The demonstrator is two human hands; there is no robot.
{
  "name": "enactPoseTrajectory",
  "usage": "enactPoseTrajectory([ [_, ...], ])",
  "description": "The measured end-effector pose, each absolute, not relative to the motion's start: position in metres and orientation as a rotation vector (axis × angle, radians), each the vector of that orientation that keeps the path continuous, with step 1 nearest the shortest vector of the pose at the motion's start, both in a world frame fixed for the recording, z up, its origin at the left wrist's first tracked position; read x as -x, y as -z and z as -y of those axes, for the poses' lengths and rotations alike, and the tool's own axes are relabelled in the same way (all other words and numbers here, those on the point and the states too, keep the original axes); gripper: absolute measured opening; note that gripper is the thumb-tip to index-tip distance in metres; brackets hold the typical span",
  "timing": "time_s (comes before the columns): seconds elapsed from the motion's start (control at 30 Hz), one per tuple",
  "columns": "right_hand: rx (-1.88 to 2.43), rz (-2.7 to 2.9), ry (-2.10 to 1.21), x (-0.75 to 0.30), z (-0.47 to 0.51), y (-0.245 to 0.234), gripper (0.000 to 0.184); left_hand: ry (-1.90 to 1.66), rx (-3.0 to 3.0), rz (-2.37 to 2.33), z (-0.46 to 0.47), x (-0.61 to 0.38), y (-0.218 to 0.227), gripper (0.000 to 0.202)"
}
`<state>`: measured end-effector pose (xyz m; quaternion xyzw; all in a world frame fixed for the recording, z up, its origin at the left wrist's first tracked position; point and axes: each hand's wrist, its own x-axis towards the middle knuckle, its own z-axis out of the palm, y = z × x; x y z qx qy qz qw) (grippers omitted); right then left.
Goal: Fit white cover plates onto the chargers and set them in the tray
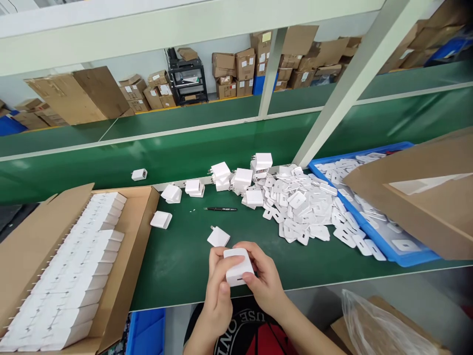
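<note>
Both hands grip one white charger (237, 270) near the table's front edge, its end with a dark slot facing me. My left hand (219, 291) is closed around its left side, with a finger across the top. On the other side, my right hand (266, 281) pinches it, thumb near the slot. Just beyond the hands lies another white charger (219, 237) with its prongs showing. Black tweezers (220, 209) rest farther back on the green table (185, 261). A heap of flat white end covers (306, 207) with slots spreads to the right.
At left, an open cardboard box (142, 236) holds rows of white chargers. Several loose chargers (242, 178) stand along the back edge. A blue tray (401, 256) with more covers sits at right, partly under a cardboard flap (417, 182). A slanted white post (340, 93) rises behind.
</note>
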<state>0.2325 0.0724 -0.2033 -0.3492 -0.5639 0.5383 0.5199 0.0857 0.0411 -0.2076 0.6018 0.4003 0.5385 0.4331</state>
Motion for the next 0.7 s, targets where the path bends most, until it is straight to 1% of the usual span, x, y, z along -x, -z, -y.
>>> enactPoseTrajectory([
  [0.1,0.828,1.326,-1.329,-0.232,-0.071,0.207,0.054,-1.372,-1.556,-1.046,-0.04,-0.084,0.214,0.042],
  [0.23,0.806,1.357,-1.375,-0.232,-0.067,0.211,0.069,-1.446,-1.54,-1.057,-0.039,-0.085,0.224,0.041],
  [0.3,0.785,1.368,-1.372,-0.232,-0.066,0.212,0.073,-1.496,-1.544,-1.043,-0.039,-0.085,0.227,0.041],
  [0.43,0.754,1.356,-1.336,-0.231,-0.065,0.211,0.069,-1.551,-1.616,-0.999,-0.036,-0.084,0.226,0.036],
  [0.57,0.789,1.375,-1.254,-0.227,-0.063,0.208,0.061,-1.607,-1.656,-1.015,-0.035,-0.084,0.225,0.032],
  [0.7,0.811,1.35,-1.307,-0.222,-0.065,0.206,0.058,-1.612,-1.621,-1.08,-0.039,-0.085,0.228,0.034],
])
